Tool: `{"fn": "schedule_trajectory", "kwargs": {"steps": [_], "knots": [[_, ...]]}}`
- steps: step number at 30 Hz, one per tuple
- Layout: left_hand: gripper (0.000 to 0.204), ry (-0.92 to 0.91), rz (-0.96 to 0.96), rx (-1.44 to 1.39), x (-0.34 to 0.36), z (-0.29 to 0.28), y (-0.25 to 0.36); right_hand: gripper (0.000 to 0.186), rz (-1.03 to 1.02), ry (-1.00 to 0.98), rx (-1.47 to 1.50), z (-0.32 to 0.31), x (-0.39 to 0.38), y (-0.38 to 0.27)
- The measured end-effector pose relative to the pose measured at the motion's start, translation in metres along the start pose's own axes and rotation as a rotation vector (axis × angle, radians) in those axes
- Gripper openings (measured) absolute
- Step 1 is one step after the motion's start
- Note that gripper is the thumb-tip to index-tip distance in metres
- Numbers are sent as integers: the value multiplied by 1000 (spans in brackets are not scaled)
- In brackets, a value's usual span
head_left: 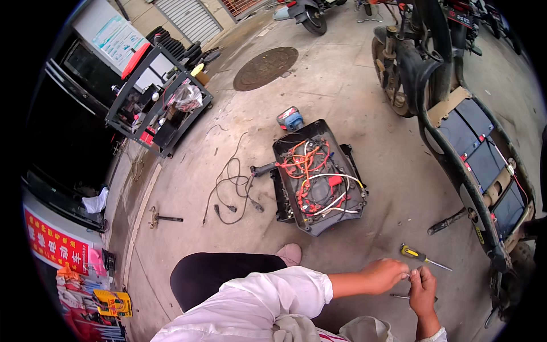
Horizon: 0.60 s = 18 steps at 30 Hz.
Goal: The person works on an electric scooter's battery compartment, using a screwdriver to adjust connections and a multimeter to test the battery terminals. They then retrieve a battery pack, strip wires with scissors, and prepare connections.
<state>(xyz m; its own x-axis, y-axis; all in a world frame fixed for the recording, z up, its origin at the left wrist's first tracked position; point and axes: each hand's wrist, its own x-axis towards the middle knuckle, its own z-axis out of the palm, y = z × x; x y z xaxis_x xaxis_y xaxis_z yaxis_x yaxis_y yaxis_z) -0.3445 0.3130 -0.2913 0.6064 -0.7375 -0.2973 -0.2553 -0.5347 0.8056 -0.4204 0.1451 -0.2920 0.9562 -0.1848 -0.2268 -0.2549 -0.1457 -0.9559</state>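
Small part pinched between left hand (383, 275) and right hand (422, 290) (both grips).

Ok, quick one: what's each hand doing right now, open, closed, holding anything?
Left hand: closed, fingers pinching something small against the right hand; too small to identify.
Right hand: closed on the same small item; cannot tell what it is.

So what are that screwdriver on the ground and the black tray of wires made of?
Screwdriver: the yellow and black handle looks like plastic or rubber, the thin grey shaft like bare metal. Tray: probably moulded plastic, going by its matte black walls; the wires wear orange, red and white sheathing.
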Motion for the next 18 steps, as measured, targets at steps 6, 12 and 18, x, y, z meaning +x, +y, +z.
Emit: {"fn": "schedule_trajectory", "kwargs": {"steps": [6,12,18], "knots": [[19,-73,36,-65,8,11,-3,38,-27,-59,-196,-20,0,20],[16,-86,-171,-61,21,3,28,42,-26,5,12,-30,-6,26],[19,6,-210,-335,43,16,-20,37,34,107,-205,-43,-1,79]]}}
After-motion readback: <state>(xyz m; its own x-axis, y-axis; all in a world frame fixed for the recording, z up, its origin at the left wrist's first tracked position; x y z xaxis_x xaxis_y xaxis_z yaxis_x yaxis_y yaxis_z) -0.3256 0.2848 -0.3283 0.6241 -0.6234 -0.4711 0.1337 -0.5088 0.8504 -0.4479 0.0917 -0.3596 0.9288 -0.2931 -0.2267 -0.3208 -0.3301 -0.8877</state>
